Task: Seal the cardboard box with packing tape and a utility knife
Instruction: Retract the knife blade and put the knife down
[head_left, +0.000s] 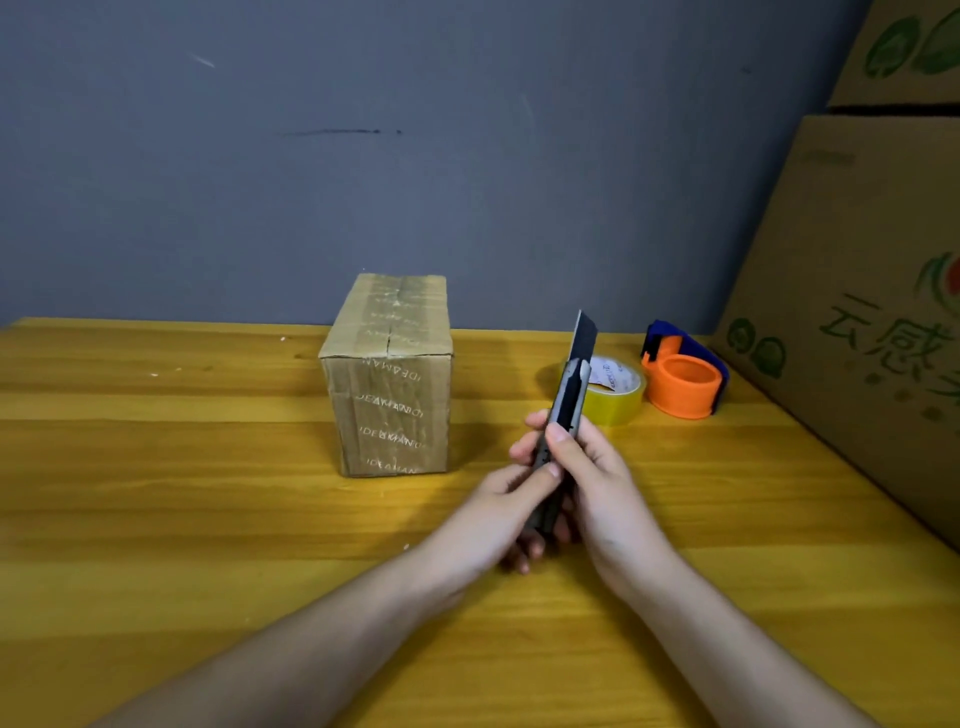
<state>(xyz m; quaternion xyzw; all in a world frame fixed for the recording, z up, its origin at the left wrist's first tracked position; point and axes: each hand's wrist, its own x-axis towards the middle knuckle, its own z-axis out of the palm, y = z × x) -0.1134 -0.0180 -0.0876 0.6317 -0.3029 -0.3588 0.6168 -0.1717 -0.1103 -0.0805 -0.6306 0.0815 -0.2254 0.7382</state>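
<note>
The brown cardboard box (387, 376), taller than it is wide and already striped with clear printed tape over its top seam and front face, stands upright on my yellow wooden desk (182, 519), near the back edge and left of centre. Large printed cartons (862, 291) lean along the right side. Right of the box, well apart from it, lies a roll of yellowish packing tape (615, 395), flat on the desk, just beside an orange and blue tape dispenser (683, 376).

In front of the roll I hold the grey utility knife (566, 415) nearly upright, its dark blade pushed far out and pointing up and away from me. My left hand (493, 514) wraps the lower handle; my right hand (597, 478) closes on the upper body, thumb on what I take to be the slider.

The risk, I judge, is that long exposed blade: so much length could snap or flex under a cut, and a slipping thumb could slide onto the edge. Swinging it toward the box could also score the cardboard.
</note>
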